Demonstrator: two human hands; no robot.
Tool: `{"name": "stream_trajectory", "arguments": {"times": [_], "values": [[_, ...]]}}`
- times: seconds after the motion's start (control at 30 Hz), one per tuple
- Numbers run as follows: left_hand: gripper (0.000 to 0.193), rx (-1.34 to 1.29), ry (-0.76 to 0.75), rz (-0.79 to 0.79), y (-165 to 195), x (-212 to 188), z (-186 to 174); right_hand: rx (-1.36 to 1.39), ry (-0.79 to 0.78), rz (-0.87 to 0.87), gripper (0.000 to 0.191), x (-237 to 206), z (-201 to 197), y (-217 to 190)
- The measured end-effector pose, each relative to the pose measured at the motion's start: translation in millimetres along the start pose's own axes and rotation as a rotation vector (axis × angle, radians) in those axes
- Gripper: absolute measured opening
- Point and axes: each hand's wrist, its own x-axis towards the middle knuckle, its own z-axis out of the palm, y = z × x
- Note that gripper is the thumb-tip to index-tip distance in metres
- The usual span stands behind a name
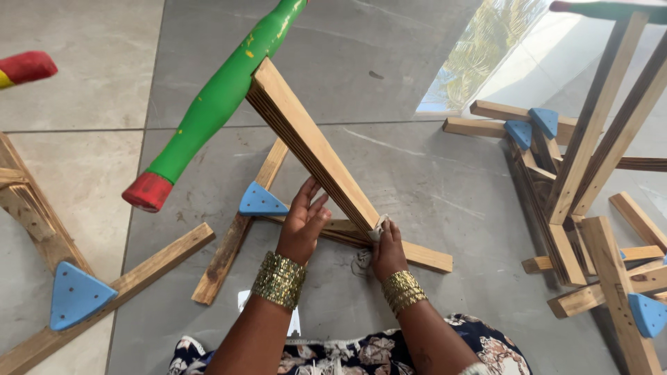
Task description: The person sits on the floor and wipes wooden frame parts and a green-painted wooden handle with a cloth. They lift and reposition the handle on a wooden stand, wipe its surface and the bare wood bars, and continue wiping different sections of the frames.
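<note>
both hands [344,232] touch slanted plank's [313,149] lower end.

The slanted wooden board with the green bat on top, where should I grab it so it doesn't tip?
Probably low down on the slanted wooden board, from your own side. Its flat faces fit a palm there, as the left hand shows, and the green bat makes the top heavy.

1. Grey tile floor [389,69], big glossy slabs, thin grout lines crossing.
2. Bright sunlit patch [486,48] at the top right, leafy green reflection shimmering on the floor there.
</note>
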Motion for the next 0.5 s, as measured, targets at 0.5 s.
{"name": "stream_trajectory", "arguments": {"times": [0.5], "values": [[0.080, 1.319, 0.238, -0.601, 0.4, -42.7, -100.3, -0.465, -0.316, -0.174, 0.051, 31.4, 65.1, -91.0]]}}
